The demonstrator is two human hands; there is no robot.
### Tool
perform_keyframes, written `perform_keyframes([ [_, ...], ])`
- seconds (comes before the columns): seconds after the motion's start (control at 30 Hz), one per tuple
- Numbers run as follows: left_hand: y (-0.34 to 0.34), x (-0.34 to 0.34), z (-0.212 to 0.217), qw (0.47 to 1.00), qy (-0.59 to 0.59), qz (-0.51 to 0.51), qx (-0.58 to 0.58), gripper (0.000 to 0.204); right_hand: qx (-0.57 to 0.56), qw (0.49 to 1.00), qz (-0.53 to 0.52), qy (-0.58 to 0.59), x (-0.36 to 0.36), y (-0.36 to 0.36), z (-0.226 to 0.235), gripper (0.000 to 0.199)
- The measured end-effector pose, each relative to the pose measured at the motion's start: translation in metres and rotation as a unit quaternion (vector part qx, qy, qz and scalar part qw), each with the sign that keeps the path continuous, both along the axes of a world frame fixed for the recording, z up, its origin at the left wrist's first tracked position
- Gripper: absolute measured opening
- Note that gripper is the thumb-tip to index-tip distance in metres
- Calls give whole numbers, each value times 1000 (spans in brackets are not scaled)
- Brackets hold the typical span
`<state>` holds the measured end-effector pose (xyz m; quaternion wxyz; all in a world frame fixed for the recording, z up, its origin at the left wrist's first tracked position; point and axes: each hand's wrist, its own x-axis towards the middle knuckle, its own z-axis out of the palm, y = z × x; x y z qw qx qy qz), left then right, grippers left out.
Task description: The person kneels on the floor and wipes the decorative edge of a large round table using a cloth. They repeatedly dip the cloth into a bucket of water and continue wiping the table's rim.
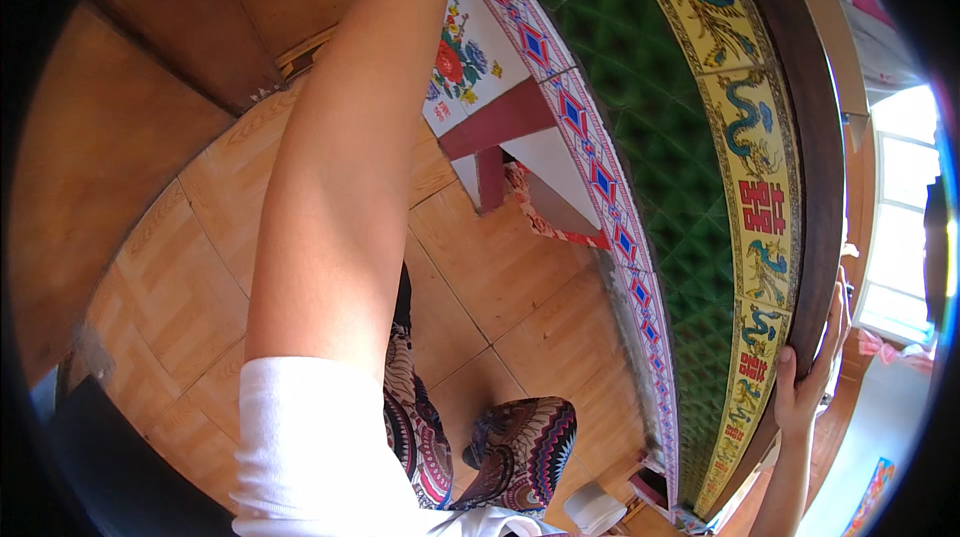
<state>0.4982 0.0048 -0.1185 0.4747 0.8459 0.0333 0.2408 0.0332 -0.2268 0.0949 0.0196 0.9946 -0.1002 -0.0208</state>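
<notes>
Dark brown board (815, 137) runs down the right side of the frame, along the far edge of a green-tiled ledge (690, 217); it is touched by the right hand (806, 387), lower right. Thumb and fingers are spread apart there, fingers towards the outer edge; whether the board is gripped or just leaned on can't be told. Left forearm (345, 167) is stretched to the top edge; left hand is cut off, so its state can't be told. Progress: contact at the board is made on the right; no finished or pending bit can be made out, so done vs. left can't be split. Ledge top is bordered by yellow patterned tiles (752, 147) and blue-diamond tiles (602, 179). Containers: a recess (560, 202) is seen in the ledge front, centre of frame, edged by a red patterned strip (575, 237); no contents made out. White rounded object (593, 510) at bottom edge, possibly a tub; inside not shown. Wood-look floor (530, 277) below, brown panels (160, 137) upper left.
</notes>
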Motion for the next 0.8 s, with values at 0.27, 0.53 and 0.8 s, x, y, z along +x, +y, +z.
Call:
perform_keyframes([
  [0.27, -51, -170, -44, 977, -143, -145, -55, 52, -2, 1000, 24, -6, 5, 0, -1, 72],
  [0.53, -46, -259, -60, 838, -392, -380, 18, 34, -3, 1000, 30, -2, 19, 10, 2, 72],
  [0.8, -9, -57, -40, 949, -247, -197, -22, 36, -9, 1000, 28, -4, 9, 5, 2, 72],
])
